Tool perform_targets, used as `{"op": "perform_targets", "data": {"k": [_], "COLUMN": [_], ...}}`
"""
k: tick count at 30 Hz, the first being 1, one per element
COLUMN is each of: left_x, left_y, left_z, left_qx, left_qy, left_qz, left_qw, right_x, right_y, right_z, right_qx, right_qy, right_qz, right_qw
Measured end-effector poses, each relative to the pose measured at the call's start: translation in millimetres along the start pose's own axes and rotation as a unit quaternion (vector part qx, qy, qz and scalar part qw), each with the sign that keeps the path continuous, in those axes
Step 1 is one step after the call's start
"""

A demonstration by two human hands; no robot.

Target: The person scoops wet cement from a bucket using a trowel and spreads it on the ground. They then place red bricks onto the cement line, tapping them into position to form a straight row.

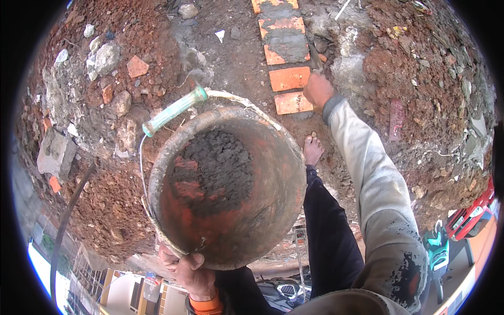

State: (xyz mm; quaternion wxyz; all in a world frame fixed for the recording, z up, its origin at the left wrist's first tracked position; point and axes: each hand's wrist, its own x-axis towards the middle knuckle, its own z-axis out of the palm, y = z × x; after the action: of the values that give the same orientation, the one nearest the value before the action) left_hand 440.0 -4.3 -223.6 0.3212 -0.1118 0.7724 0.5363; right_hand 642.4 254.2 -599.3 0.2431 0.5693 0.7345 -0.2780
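My left hand (186, 270) grips the near rim of a round bucket (265, 205), which holds grey wet mortar (212, 163) over reddish inner walls; its handle with a pale green grip (173, 110) rests toward the far side. My right hand (320, 92) is closed on a trowel (313, 55), its blade angled forward at the right edge of a row of orange bricks (289, 79). The farther bricks are smeared with grey mortar (287, 45), while the two nearest show mostly bare orange. My bare right foot (313, 149) stands just below the row.
Rough reddish soil with stones (107, 58) and broken chunks (56, 152) lies on both sides. A dark bent rod (67, 215) is at left. Far below, at the picture's bottom, a red vehicle (467, 215), a teal scooter (437, 249) and metal framework (89, 273) show.
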Motion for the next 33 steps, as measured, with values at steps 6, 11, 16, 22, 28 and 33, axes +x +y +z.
{"op": "perform_targets", "data": {"k": [6, 11, 16, 22, 28, 33], "left_x": [-3.1, -8.5, -16.3, -18.7, -23.0, -20.3], "left_y": [-17.3, -25.9, -24.8, -32.4, -34.1, -41.0], "left_z": [-10.7, -2.8, -8.9, -12.5, -15.8, -12.1], "left_qx": [0.022, 0.006, -0.01, -0.003, 0.002, -0.009], "left_qy": [0.007, 0.002, 0.0, -0.008, 0.021, -0.015], "left_qz": [0.051, 0.04, 0.026, 0.012, 0.038, 0.034], "left_qw": [0.998, 0.999, 1.0, 1.0, 0.999, 0.999], "right_x": [-34.2, -12.6, -56.3, -40.3, -63.0, -32.9], "right_y": [-5.4, -0.1, 11.0, 37.3, 29.6, 42.1], "right_z": [8.7, 23.7, 23.7, 53.4, 62.2, 70.2], "right_qx": [0.118, 0.07, 0.128, 0.018, 0.005, -0.052], "right_qy": [0.093, 0.089, 0.079, 0.149, 0.142, 0.187], "right_qz": [0.064, 0.051, 0.026, -0.054, -0.087, -0.114], "right_qw": [0.987, 0.992, 0.988, 0.987, 0.986, 0.974]}}
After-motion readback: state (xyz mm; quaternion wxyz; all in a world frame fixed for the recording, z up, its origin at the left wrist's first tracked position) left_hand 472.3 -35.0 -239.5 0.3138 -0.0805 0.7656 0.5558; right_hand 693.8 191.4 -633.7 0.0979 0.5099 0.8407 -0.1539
